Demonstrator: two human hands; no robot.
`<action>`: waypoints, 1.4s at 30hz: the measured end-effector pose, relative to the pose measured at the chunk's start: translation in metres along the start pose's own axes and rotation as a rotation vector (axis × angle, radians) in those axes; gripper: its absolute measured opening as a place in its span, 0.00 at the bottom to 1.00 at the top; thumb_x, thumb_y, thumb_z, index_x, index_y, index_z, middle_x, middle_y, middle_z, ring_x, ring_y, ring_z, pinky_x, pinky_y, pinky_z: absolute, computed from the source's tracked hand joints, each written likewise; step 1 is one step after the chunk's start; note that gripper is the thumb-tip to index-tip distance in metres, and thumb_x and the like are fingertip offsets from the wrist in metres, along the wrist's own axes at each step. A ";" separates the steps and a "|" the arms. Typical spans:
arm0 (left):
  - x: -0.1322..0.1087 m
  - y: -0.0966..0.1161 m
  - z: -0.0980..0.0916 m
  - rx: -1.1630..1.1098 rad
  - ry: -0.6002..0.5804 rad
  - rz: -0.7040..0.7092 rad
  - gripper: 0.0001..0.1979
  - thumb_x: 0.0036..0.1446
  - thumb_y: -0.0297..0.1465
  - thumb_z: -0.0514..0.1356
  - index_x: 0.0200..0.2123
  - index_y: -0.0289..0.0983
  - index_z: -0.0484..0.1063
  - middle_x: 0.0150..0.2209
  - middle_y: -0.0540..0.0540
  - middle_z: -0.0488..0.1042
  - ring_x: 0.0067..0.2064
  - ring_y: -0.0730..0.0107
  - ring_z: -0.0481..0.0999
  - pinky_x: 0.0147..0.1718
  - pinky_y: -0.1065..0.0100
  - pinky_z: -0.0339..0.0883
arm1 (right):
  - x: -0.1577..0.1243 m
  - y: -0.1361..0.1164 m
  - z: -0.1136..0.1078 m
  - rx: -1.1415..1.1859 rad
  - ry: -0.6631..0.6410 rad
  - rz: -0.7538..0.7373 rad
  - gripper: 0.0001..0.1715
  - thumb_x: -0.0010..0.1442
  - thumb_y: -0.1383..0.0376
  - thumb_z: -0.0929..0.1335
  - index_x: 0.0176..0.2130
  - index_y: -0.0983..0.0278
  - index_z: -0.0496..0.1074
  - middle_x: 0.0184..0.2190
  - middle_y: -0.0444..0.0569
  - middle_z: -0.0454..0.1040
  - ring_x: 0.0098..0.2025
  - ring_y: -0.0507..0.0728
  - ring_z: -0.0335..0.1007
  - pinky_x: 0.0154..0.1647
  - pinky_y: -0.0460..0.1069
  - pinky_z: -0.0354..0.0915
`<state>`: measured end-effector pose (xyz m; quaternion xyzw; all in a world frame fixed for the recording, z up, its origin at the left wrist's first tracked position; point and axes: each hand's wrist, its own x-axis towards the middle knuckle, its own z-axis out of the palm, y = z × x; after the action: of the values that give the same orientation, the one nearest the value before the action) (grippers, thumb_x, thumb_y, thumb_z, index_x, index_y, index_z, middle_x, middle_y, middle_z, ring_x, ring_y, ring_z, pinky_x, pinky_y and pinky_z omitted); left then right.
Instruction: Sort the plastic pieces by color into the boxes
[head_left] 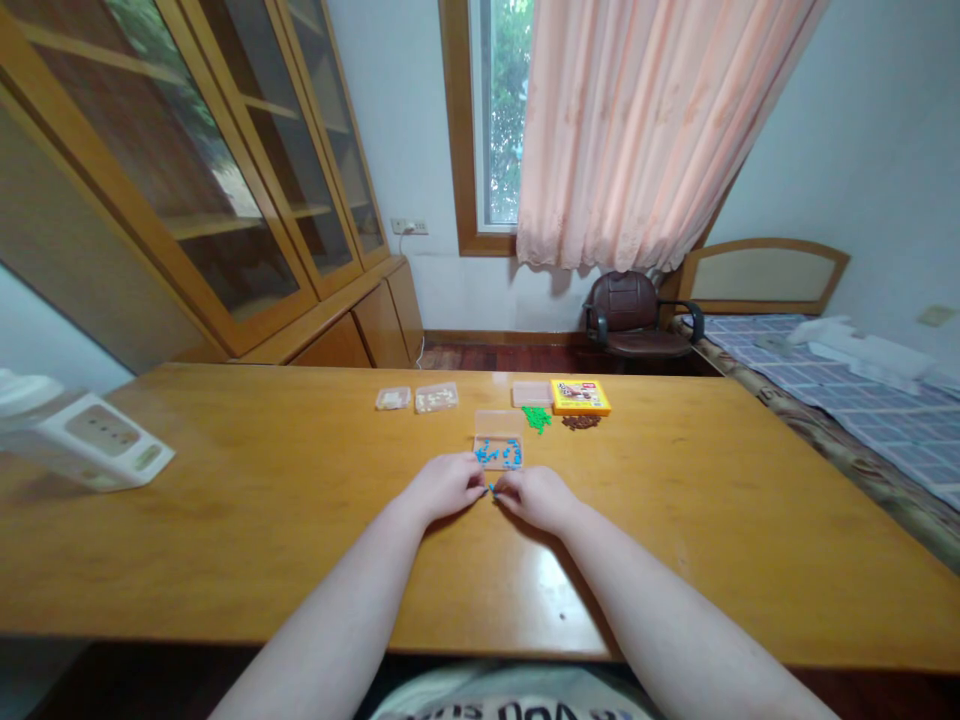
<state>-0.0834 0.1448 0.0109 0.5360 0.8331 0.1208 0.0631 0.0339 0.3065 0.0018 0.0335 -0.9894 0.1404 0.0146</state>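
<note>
An open clear plastic case [499,424] with several small blue pieces [513,455] in it lies on the wooden table, just beyond my hands. My left hand [452,484] rests at the case's near left corner, its fingers pinched together at a tiny bluish piece. Close beside it, my right hand [534,495] has thumb and fingertips closed on a small blue piece [492,488]. The two sets of fingertips are only slightly apart. What the left fingertips hold, if anything, is too small to make out.
Behind the case are green pieces [537,418], brown pieces [581,422], a yellow box [580,397] and a clear lid or case [531,393]. Two clear cases with whitish pieces [436,397] [393,399] lie back left. A white device [94,440] stands far left.
</note>
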 end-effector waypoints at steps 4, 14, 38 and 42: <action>0.000 -0.001 0.000 0.014 0.001 0.008 0.08 0.55 0.34 0.56 0.28 0.40 0.72 0.32 0.49 0.73 0.34 0.69 0.71 0.32 0.71 0.60 | 0.001 -0.001 0.001 -0.016 -0.022 0.009 0.14 0.62 0.59 0.62 0.38 0.59 0.77 0.34 0.49 0.79 0.36 0.54 0.73 0.35 0.45 0.60; 0.000 -0.001 0.001 -0.009 0.019 0.016 0.07 0.55 0.34 0.56 0.29 0.40 0.72 0.33 0.49 0.74 0.35 0.69 0.72 0.34 0.70 0.62 | 0.002 0.008 0.005 0.017 0.110 0.013 0.12 0.61 0.62 0.63 0.35 0.61 0.76 0.32 0.49 0.78 0.33 0.54 0.72 0.34 0.45 0.59; -0.002 -0.001 -0.005 -0.035 -0.032 0.012 0.04 0.53 0.33 0.59 0.32 0.40 0.72 0.34 0.49 0.74 0.36 0.68 0.72 0.33 0.71 0.61 | 0.003 0.006 0.007 0.053 0.019 -0.067 0.13 0.62 0.59 0.63 0.37 0.58 0.77 0.35 0.47 0.79 0.36 0.54 0.73 0.36 0.45 0.61; -0.001 0.000 -0.004 -0.041 -0.029 -0.006 0.04 0.54 0.32 0.58 0.32 0.40 0.71 0.34 0.49 0.74 0.36 0.68 0.72 0.34 0.70 0.62 | 0.003 0.006 0.005 0.011 0.037 -0.019 0.12 0.61 0.60 0.64 0.33 0.59 0.77 0.31 0.48 0.79 0.33 0.54 0.73 0.33 0.45 0.60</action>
<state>-0.0838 0.1432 0.0146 0.5340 0.8310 0.1297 0.0863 0.0301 0.3103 -0.0047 0.0404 -0.9878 0.1464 0.0342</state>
